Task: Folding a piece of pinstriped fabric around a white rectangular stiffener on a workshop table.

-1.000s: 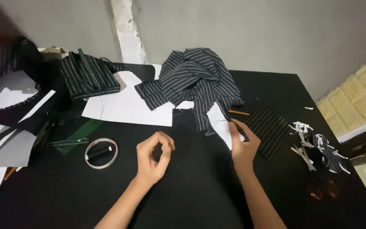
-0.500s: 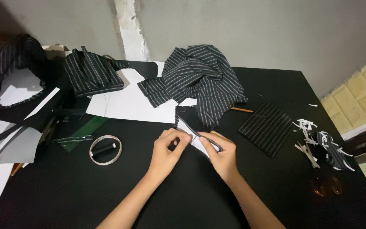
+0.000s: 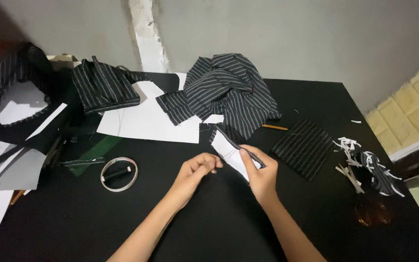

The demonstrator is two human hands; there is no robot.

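My right hand [image 3: 262,175] holds a small piece of black pinstriped fabric [image 3: 233,151], its white backing turned up, just above the black table [image 3: 219,223]. My left hand [image 3: 197,170] is beside it with fingers pinched together near the piece's lower edge, perhaps on something too small to make out. A heap of the same striped fabric [image 3: 231,92] lies right behind the hands.
A flat striped rectangle [image 3: 304,148] lies to the right, with cut scraps [image 3: 364,165] beyond it. White paper sheets [image 3: 146,119], a folded striped piece [image 3: 104,85], a coiled tape ring [image 3: 118,173] and dark green tools [image 3: 86,157] sit to the left. A wall stands behind.
The right hand brought the fabric piece from the right to the middle, and the left hand came up to meet it. The hands now sit close together on the piece.
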